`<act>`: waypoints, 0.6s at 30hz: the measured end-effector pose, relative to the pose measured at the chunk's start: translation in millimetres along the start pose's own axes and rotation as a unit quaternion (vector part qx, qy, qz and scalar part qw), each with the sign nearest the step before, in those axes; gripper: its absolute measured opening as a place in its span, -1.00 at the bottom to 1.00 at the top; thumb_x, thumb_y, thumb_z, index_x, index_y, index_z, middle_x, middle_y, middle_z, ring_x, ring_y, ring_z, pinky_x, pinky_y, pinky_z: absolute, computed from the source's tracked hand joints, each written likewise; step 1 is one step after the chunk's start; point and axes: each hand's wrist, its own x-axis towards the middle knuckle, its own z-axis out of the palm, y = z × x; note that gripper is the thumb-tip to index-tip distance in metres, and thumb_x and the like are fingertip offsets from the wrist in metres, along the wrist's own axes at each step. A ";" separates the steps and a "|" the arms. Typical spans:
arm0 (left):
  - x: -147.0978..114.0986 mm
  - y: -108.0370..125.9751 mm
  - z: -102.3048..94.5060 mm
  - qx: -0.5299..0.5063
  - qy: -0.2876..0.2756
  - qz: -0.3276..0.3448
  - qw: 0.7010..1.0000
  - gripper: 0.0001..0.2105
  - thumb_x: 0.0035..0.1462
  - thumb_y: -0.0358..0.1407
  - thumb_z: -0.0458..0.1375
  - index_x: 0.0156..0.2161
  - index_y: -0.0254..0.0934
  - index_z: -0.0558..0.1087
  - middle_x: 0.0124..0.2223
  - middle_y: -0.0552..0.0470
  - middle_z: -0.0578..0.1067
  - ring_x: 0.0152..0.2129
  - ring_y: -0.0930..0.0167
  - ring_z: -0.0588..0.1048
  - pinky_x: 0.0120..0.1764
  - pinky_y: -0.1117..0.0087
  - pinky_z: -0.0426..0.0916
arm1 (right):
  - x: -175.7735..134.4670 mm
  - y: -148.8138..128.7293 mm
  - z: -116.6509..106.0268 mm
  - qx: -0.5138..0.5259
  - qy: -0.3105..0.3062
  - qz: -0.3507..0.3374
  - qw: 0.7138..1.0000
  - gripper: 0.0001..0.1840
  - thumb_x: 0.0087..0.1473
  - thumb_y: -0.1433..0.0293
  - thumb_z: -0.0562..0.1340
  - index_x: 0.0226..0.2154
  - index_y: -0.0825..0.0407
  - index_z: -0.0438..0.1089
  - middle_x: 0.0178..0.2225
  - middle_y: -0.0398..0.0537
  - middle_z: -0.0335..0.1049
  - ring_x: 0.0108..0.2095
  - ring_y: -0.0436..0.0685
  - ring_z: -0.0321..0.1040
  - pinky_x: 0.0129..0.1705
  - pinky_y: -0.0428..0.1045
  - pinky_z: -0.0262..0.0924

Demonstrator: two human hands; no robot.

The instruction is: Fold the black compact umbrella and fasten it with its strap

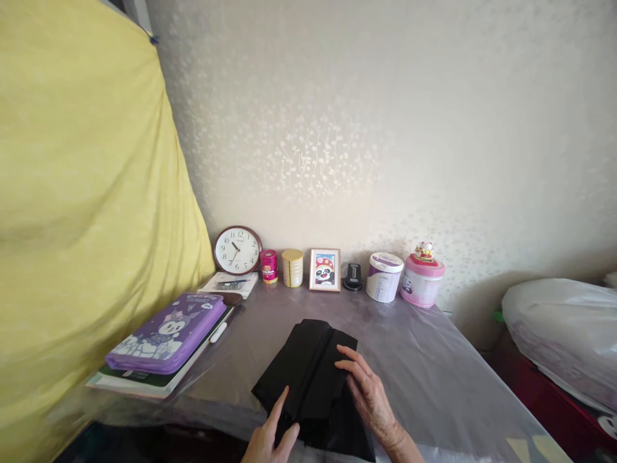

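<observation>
Yellow cloth hanging in loose folds (87,193), at left; tabletop under a shiny grey cover (409,366), bearing all that follows; black, flat-folded piece of smooth sheet material (294,370), at the near middle of the tabletop, its long axis running away from the person and leaning slightly right at the far end; a crease follows this axis, with a looser layer spreading from beneath at the near right. Purple rectangular case with a cartoon print (168,331), well to the left, on a stack of books; round brown-rimmed wall clock with a white dial (238,251), leaning at the back.

Right hand (373,399), bare, at the right side of the black piece; fingers slightly apart and extended, their tips on the panel right of the crease; left hand (274,444), bare, at the near left corner; index finger and thumb wide apart, both touching the piece. The crease thus lies between the hands; the right reaches farther along it, the left sits nearer the person.
</observation>
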 end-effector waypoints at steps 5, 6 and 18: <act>1.8 -8.4 0.8 0.005 -0.011 0.051 0.999 -0.39 0.20 -0.21 -0.12 0.31 -0.38 -0.10 0.22 -0.12 0.18 0.13 0.30 0.23 0.14 0.33 0.09 | 36.5 -8.0 20.3 0.014 0.005 -0.030 0.999 -0.73 0.22 0.49 -0.05 -0.14 0.02 0.30 0.05 0.07 0.23 0.01 0.02 0.28 0.01 -0.06 0.22; 3.3 -11.5 0.9 0.008 -0.020 0.053 0.998 -0.38 0.19 -0.21 -0.12 0.31 -0.41 -0.12 0.23 -0.13 0.17 0.15 0.29 0.21 0.14 0.33 0.09 | 42.3 -9.5 25.6 0.016 0.003 -0.035 0.999 -0.73 0.22 0.49 -0.05 -0.14 0.02 0.30 0.04 0.06 0.23 0.00 0.02 0.28 0.00 -0.07 0.22; 9.3 -5.2 3.9 0.092 -0.043 -0.065 0.993 -0.35 0.17 -0.31 -0.03 0.31 -0.45 -0.15 -0.04 -0.20 0.46 -0.03 0.26 0.41 0.00 0.36 0.23 | 74.6 -6.6 90.3 -0.048 -0.040 -0.036 0.997 -0.74 0.24 0.46 -0.04 -0.19 0.00 0.33 0.03 -0.02 0.24 -0.07 0.01 0.33 -0.05 -0.11 0.25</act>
